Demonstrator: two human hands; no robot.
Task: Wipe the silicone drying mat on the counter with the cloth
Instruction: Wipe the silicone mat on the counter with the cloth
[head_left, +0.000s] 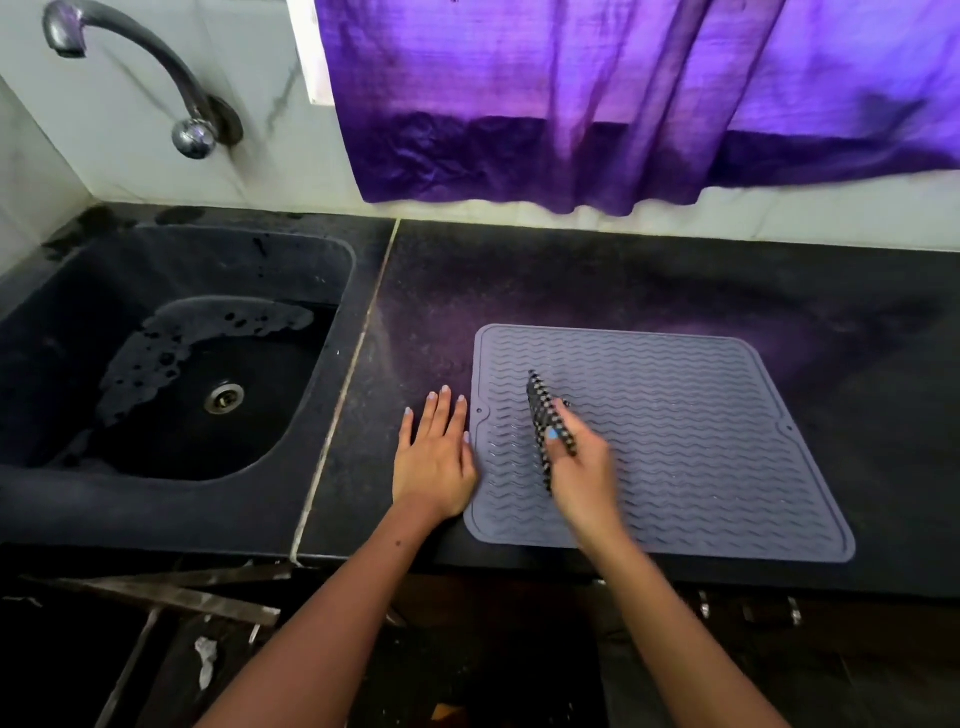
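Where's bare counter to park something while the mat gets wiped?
Free: the counter strip between the mat and the back wall, and right of the mat. Crowded: the gap between sink and mat, where the left hand rests flat. The right hand holds the cloth on the mat.

A dark speckled counter (597, 280) carries a grey ridged silicone mat (701, 441) lying flat near its front edge. A left hand (434, 457) rests flat on the counter just beside the mat's left edge. A pale seam (358, 358) crosses the counter.
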